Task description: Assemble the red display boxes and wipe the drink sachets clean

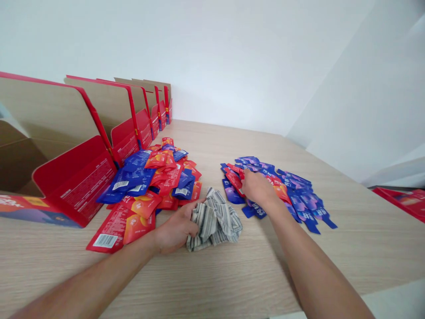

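Note:
My left hand (178,228) is closed on a crumpled grey-and-white striped cloth (217,219), which rests on the table in front of me. My right hand (257,188) reaches over a pile of flat purple packets (303,201), its fingers pinched at a red packet (234,178) on the near left of that pile. Part of the red packet is hidden under the fingers. Another orange-red packet (281,191) lies just right of the wrist. Left of the cloth is a heap of mixed red and blue packets (166,175), close to my left hand.
Several open red cardboard boxes (76,181) stand in a row along the left, lids raised. A white wall (229,62) bounds the back of the wooden table (206,283). At the far right edge sits a red box or tray (403,201), partly cut off.

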`<state>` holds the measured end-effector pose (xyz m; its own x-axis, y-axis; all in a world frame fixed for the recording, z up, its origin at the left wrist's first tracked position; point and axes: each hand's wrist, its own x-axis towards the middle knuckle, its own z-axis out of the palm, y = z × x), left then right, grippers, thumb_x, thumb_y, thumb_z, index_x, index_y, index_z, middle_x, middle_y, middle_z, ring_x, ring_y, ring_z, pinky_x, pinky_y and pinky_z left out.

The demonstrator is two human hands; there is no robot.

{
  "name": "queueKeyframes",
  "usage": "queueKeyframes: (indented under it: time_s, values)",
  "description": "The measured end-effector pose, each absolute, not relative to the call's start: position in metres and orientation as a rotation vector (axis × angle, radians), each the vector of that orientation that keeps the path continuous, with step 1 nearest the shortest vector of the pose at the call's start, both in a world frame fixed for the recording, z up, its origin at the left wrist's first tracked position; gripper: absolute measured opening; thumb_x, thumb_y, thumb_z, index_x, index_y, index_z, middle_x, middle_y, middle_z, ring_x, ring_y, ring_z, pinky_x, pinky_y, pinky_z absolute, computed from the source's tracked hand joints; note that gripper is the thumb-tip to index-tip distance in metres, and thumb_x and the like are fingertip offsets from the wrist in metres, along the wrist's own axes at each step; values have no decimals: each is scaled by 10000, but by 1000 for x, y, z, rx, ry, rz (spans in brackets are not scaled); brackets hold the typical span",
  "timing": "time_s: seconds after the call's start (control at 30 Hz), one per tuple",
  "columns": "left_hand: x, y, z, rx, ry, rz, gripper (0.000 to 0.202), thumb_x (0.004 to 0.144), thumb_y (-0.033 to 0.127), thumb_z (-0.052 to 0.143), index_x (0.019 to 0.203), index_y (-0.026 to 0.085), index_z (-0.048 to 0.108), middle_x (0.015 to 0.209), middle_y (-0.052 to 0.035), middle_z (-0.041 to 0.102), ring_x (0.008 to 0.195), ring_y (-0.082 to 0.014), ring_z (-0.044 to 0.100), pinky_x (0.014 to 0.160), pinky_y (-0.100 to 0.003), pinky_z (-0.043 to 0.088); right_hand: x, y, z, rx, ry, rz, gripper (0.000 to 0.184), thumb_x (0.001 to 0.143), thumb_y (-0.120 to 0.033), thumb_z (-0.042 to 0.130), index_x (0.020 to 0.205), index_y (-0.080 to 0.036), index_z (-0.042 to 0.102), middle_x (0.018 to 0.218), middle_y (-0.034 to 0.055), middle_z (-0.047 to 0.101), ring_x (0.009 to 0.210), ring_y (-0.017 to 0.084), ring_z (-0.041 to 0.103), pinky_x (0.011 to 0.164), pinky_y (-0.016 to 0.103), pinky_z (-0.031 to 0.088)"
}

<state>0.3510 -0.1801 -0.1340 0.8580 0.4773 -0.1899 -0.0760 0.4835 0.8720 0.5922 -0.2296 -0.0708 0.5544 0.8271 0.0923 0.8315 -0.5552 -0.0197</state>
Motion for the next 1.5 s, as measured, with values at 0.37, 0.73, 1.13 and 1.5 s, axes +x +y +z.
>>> queueKeyframes:
  time_s: [0.37, 0.73, 1.13, 1.5]
  values:
    - [351, -184, -129, 943, 419, 360, 793, 391, -11, 510, 1140, 178, 692, 862, -5, 722, 766, -173, 640, 666, -239, 455, 531, -276, -115, -1636, -1518, 278, 409, 965, -174, 457, 1356, -195, 574, 1032, 90, 731, 860, 207, 715, 809, 384, 602]
    - [352, -182, -131, 991, 449, 383, 819, 379, -1, 511, 1166, 171, 661, 906, 0, 692, 688, -121, 531, 604, -217, 403, 501, -276, -144, -1585, -2018, -16, 631, 1087, -271, 382, 1669, -209, 145, 1713, 129, 219, 1602, 269, 89, 1258, 556, 295]
    - [351, -181, -137, 1004, 467, 370, 591, 389, 9, 525, 946, 164, 653, 763, 31, 590, 653, -118, 502, 560, -221, 364, 503, -285, -136, -1696, -2114, 36, 550, 1094, -313, 363, 1578, -51, 377, 1646, 197, 346, 1563, 298, 251, 1246, 519, 327]
    - [350, -182, -132, 955, 424, 370, 585, 402, -26, 517, 934, 165, 670, 813, 7, 665, 682, -121, 533, 570, -205, 362, 513, -301, -155, -1683, -2149, -202, 739, 1064, -152, 404, 1658, -154, -36, 1615, 227, 376, 1504, 292, 379, 1170, 498, 452]
